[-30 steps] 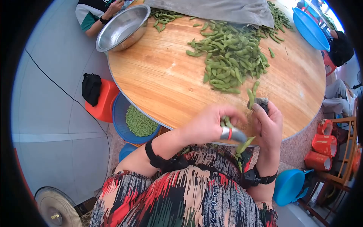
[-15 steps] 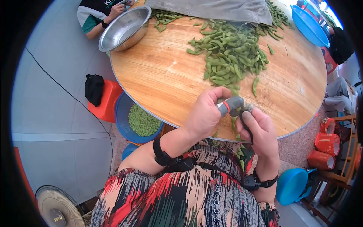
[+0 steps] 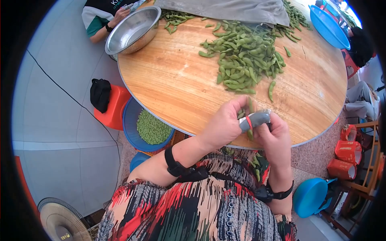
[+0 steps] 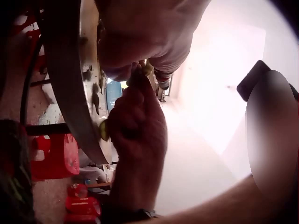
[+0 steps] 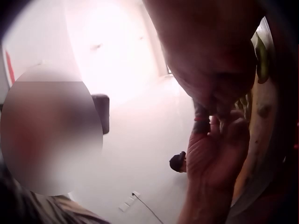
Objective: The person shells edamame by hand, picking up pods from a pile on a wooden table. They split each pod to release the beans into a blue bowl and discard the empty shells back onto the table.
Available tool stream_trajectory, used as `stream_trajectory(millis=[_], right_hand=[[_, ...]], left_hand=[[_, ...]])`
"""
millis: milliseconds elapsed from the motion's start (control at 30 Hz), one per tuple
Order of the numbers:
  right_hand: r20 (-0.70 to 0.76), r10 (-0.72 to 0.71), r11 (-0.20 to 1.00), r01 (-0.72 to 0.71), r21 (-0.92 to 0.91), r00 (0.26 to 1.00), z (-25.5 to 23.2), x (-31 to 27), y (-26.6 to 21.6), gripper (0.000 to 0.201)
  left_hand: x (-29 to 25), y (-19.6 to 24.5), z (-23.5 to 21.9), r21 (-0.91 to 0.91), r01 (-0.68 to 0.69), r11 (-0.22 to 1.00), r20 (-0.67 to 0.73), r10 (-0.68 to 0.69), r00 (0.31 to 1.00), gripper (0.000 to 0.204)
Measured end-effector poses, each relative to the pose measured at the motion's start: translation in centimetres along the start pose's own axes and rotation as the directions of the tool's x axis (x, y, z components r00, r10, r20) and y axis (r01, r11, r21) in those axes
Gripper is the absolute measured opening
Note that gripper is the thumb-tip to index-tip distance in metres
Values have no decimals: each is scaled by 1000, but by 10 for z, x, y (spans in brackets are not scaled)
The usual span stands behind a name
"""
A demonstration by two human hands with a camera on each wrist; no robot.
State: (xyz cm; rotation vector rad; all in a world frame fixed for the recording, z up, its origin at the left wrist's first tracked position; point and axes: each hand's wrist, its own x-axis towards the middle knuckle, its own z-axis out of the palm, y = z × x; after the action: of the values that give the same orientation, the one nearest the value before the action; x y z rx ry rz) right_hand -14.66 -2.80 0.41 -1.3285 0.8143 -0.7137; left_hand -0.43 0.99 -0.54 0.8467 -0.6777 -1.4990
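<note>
Both hands meet over the near edge of the round wooden table. The left hand (image 3: 222,124), with a grey cover and a red band on its thumb, holds green pods (image 3: 251,105) in curled fingers. Close against it, the right hand (image 3: 276,138) has its fingers bent at the covered thumb's tip; what they pinch is hidden. The left wrist view shows the right hand (image 4: 136,126) curled below the other hand. In the right wrist view the left hand (image 5: 218,149) touches the right one. A heap of pods (image 3: 245,60) lies beyond.
A single pod (image 3: 272,91) lies right of the heap. A steel bowl (image 3: 134,30) stands at the table's far left, a grey cloth (image 3: 225,10) at the back. A blue basket of shelled beans (image 3: 152,127) is below the left edge, beside a red stool (image 3: 113,106).
The hands came together from apart, the right moving left. Over the last half second the covered thumb shifted slightly right and down against the right fingers, and the dark piece there dropped from view.
</note>
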Motion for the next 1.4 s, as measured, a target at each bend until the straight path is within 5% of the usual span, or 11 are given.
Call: stream_trajectory(millis=[133,333,467,533,633,767,1033,1200,1267,1300,1400], right_hand=[[0,-54,992,54,-110,999,-7,2,2,9],[301,196,707,-347,616,933,-16,1,-8,12],[19,104,993,-104,53,994,-19,7,-10,17],[-139,-104,977,76,-198,985,-13,9,-22,19],[-7,-190,887,169,-431,982,-13,9,-23,13],[-5,16,990,-17,-139,1000,-19,7,-16,10],[388,221,696,-423,579,895,-22,5,0,15],[371,215,522,-427,738,904,-18,7,-1,14],[357,140,969,-202,143,923,-29,9,-11,14],[354,138,970,-198,140,925,-29,13,-18,14],[331,-41,880,191,-434,943,-20,29,-31,15]], left_hand=[[4,3,-8,76,-51,996,121,41,992,17],[2,19,-13,-133,154,979,196,-126,972,12],[4,21,-8,183,106,977,26,-112,993,11],[8,19,-12,800,-374,469,304,221,927,12],[7,15,-8,813,-401,423,330,234,915,12],[-1,28,1,746,-182,640,64,204,977,11],[5,26,-20,515,-744,427,623,410,666,37],[4,23,-22,548,-475,689,352,325,878,11],[2,26,-22,372,-338,864,84,332,940,12],[2,29,-23,132,-231,964,-176,252,952,12],[2,42,-44,-27,-236,971,-207,225,952,12]])
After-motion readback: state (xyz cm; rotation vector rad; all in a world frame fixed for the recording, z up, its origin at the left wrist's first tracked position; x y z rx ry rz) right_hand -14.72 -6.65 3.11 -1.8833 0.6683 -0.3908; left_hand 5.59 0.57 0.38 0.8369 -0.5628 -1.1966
